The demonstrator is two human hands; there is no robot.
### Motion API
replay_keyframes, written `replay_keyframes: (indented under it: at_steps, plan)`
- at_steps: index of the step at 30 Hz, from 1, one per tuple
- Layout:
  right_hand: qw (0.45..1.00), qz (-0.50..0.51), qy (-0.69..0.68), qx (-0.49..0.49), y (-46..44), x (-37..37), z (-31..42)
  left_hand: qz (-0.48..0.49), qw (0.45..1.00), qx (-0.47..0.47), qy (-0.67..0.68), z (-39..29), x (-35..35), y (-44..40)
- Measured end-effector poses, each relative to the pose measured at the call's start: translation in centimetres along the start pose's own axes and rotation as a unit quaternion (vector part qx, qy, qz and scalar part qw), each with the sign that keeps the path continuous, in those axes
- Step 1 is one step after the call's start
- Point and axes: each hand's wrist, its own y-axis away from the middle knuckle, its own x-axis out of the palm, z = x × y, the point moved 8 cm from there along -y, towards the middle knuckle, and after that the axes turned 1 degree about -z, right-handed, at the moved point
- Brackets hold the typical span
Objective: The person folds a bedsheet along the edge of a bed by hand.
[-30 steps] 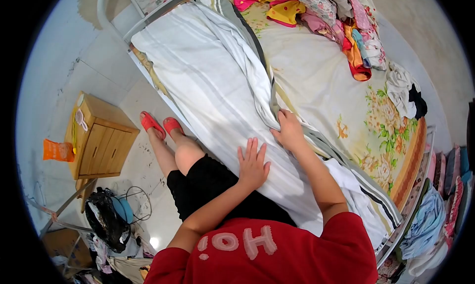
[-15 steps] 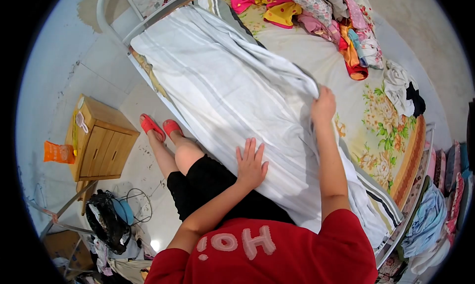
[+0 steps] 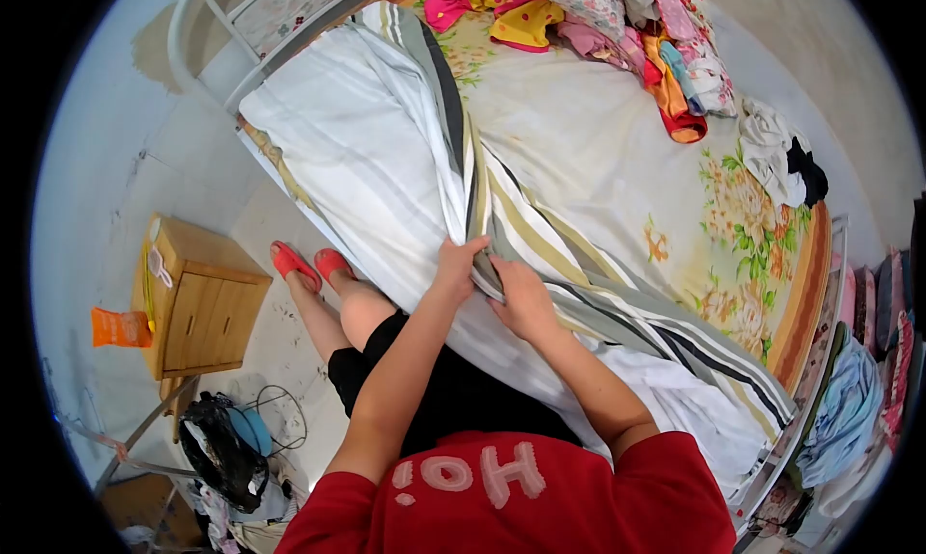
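A large striped sheet lies along the near side of the bed, its white underside up over much of it. Grey, tan and black stripes show where its far edge is folded over. My left hand is closed on this gathered edge near the middle. Close beside it, my right hand grips the same edge, the two thumbs pointing toward each other. The sheet bunches into a narrow fold between and beyond the hands. Some of my fingertips are hidden in the cloth.
The floral bed cover bears a pile of colourful clothes and white and black garments. A metal bed frame stands at the upper left. A wooden cabinet and black bag are to the left, folded clothes at right.
My right hand has drawn the sheet's far edge toward me, uncovering striped cloth. My left hand has gone from lying flat on the sheet to gripping the edge beside the right.
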Motion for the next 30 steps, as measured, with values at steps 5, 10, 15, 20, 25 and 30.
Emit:
replay_keyframes:
  at_steps: [5, 10, 15, 20, 25, 30]
  plan:
    - [0.989, -0.104, 0.096, 0.052, -1.1, -4.3, 0.1, 0.037, 0.968, -0.169, 0.184, 2.9, -0.9, -0.9]
    - [0.971, 0.028, 0.047, 0.232, -1.4, -2.3, -4.4, 0.078, 0.960, -0.171, 0.209, 1.5, 0.3, 0.0]
    - [0.971, 0.095, -0.041, 0.215, -2.3, -0.4, -3.3, 0.117, 0.966, -0.145, 0.180, 1.0, 1.3, 1.5]
    - [0.989, -0.088, 0.079, 0.083, -3.8, -4.1, -4.8, 0.022, 0.922, 0.262, -0.284, -3.6, 1.4, 6.4]
    - [0.973, -0.151, 0.067, 0.160, -6.0, -10.9, -7.0, -0.050, 0.722, 0.412, -0.553, -3.6, 1.5, 10.9]
    - [0.966, -0.192, 0.096, 0.146, -8.5, -14.4, -9.8, -0.064, 0.702, 0.359, -0.612, -2.1, 0.2, 10.8]
